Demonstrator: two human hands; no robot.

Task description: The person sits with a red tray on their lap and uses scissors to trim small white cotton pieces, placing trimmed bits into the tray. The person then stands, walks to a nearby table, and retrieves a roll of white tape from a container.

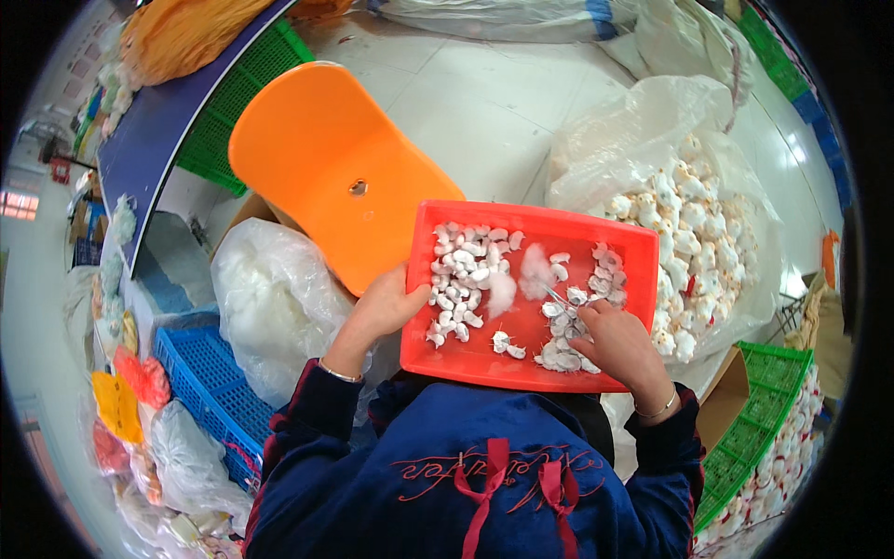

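Note:
A red plastic tray (521,374) rests on my lap. My left hand (386,306) is closed on its left rim, fingers partly hidden behind the wall. In my right hand (616,343) are metal tweezers (556,296), pinched with their tips pointing to the tray's middle. Small white stuffed plush pieces (461,270) lie heaped on the tray's left side. Flatter white pieces (562,326) are gathered around the tweezers and along the right side. Two tufts of white stuffing (501,293) sit between the heaps. A few pieces (503,344) lie apart near the front.
An orange chair (326,158) stands beyond the tray. Left of me are a plastic bag of white stuffing (275,289) and a blue crate (209,382). At the right, a large clear bag holds many white plush pieces (694,242), with a green crate (759,429) nearer.

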